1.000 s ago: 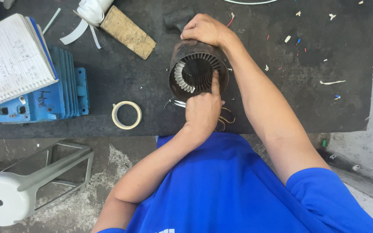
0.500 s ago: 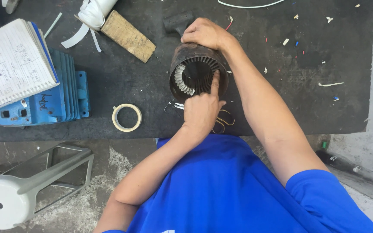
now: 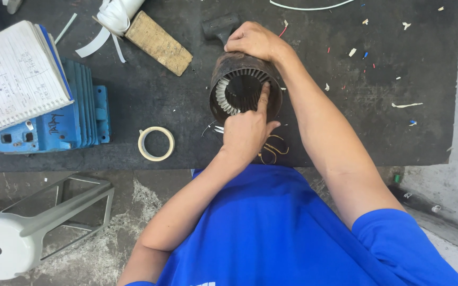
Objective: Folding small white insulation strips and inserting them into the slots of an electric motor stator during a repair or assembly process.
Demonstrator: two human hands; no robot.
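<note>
A person in a blue shirt (image 3: 287,233) leans over the near edge of a dark-matted worktop (image 3: 345,132), both hands on a rusty motor stator (image 3: 245,87) that lies on its side near the middle of the mat, its slotted bore turned toward the near edge. The left hand (image 3: 247,130) is loosely curled, gripping nothing, with its index finger stretched into the bore and touching the inner slots. The right hand (image 3: 253,39) is closed over the top of the stator's far rim, holding the shell. Loops of bare copper wire (image 3: 272,151) lie just beside the left hand, close to the near edge. A roll of tape (image 3: 156,143) sits flat to the left, well apart from the stator. Farther left, a blue finned motor housing (image 3: 75,119) carries a spiral notebook (image 3: 14,74) resting on top. Toward the far edge lie a wooden block (image 3: 158,42) and a white roll of strip material (image 3: 117,13). On the floor below the near left corner stands a white metal stand (image 3: 22,233).
</note>
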